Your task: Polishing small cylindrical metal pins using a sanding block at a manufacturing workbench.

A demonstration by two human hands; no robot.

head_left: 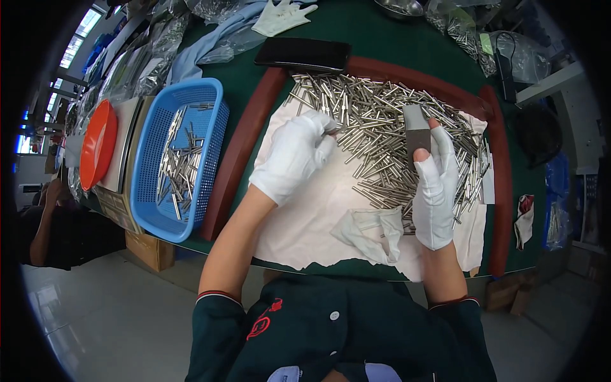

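My left hand (294, 155), in a white glove, is closed on a small metal pin (331, 130) at the near left edge of a large heap of shiny metal pins (375, 121). My right hand (434, 184), also gloved with bare fingertips, pinches a flat grey block (417, 130) held upright over the heap's right side. The pins lie on a white cloth (318, 210) spread inside a dark red frame (238, 149) on the green table (363, 32).
A blue plastic basket (213, 130) with several pins stands left of the frame. Beyond it lies an orange dish (97, 145). A black phone (303, 53) sits behind the heap, a spare white glove (280, 16) farther back, a crumpled glove (375, 232) near my right wrist. Another person sits at far left.
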